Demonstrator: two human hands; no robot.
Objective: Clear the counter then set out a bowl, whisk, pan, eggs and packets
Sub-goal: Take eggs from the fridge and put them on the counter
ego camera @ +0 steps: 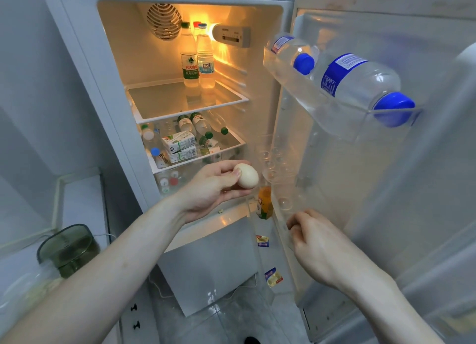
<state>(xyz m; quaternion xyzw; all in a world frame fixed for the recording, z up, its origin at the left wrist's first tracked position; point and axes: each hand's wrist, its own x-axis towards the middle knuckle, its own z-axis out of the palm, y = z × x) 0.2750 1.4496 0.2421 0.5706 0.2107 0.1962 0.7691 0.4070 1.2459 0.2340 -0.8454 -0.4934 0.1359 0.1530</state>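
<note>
Open fridge (pixel 164 60): left hand (pixel 208 186) fingers pinch egg (pixel 246 176); right hand (pixel 316 240) curled (contents hidden).

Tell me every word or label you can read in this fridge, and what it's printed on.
"农夫山" reads on the green-labelled water bottle on the top shelf.
The neighbouring bottle's blue label: too blurred.
Blue-capped door bottles: print too small.
Cartons on the middle shelf: unreadable.
Control panel: unreadable.
The egg carries no marking.

Fridge shelves before us
We see two upright water bottles (pixel 197 58) on the top shelf (pixel 164 104); lying bottles and cartons (pixel 179 146) crowd the lower shelf (pixel 231 140).
</note>
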